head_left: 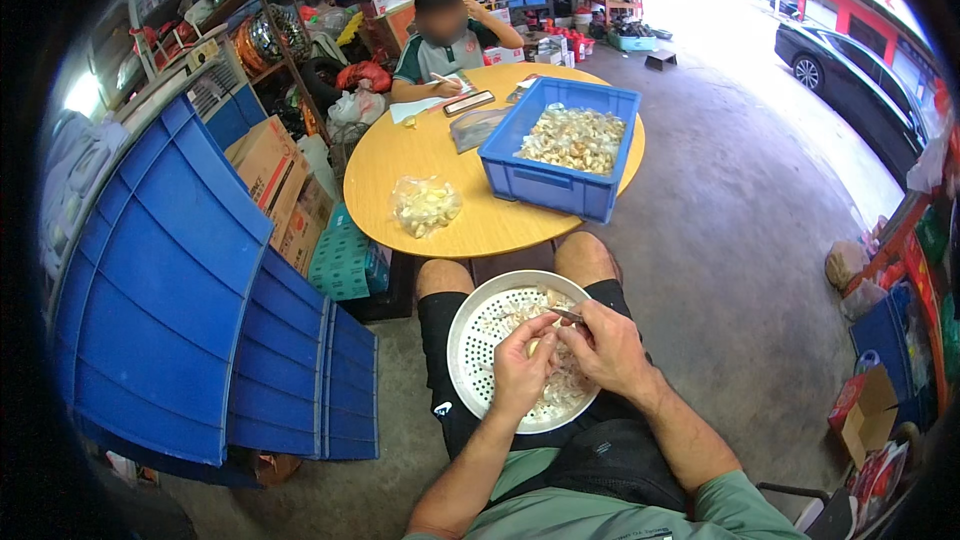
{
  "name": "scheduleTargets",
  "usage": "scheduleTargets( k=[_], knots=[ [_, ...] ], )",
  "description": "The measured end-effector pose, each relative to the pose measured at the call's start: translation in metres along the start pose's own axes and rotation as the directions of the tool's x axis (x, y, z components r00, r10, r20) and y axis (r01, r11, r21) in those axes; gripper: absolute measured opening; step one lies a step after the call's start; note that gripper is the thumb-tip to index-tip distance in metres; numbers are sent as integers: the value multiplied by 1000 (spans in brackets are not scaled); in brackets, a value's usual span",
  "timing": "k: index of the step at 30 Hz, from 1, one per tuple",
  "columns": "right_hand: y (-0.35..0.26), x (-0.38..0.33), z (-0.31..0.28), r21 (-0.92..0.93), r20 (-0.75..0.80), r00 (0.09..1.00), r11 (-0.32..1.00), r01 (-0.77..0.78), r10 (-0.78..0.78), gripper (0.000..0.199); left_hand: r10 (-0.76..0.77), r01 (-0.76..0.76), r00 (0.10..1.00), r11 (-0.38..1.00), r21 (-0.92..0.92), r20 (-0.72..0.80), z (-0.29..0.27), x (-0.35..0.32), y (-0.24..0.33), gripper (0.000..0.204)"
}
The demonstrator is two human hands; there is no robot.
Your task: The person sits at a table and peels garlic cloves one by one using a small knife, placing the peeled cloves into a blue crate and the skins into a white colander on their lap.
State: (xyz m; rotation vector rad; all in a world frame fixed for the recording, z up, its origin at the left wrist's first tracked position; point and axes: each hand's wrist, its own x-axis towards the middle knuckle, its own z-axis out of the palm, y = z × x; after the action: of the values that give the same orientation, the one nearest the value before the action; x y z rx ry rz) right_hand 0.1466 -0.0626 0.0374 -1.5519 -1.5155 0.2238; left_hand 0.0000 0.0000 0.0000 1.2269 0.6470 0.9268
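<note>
On my lap rests a round metal colander [472,345] with many holes, scattered with pale papery garlic skins [560,392]. Above it my two hands meet. My left hand [522,368] is closed, pinching a pale garlic clove [534,347] that shows only partly between the fingers. My right hand [610,342] grips a small knife [567,315], its dark blade pointing left over the clove. On the round table ahead, a clear plastic bag [425,205] of peeled cloves lies at the near left. A blue plastic crate [545,183] holds a heap of garlic cloves [575,138].
The round yellow table [385,165] stands just beyond my knees. Across it sits a person [442,50] writing on paper, near a phone [469,103]. Tall blue panels [150,280] and cardboard boxes [268,180] stand on the left. An open carton [865,415] is at the right.
</note>
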Motion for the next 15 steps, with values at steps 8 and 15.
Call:
scheduleTargets(
  k=[8, 15],
  knots=[
    [3, -1, -1, -55, -7, 1000, 998, 27, -28, 19, -32, 25, 998, 989, 147, 50, -14, 3, 1, 23],
    [3, -2, 2, -37, -40, 999, 999, 9, -10, 17, -25, 12, 993, 993, 116, 116, -9, 4, -11, 21]
  ],
)
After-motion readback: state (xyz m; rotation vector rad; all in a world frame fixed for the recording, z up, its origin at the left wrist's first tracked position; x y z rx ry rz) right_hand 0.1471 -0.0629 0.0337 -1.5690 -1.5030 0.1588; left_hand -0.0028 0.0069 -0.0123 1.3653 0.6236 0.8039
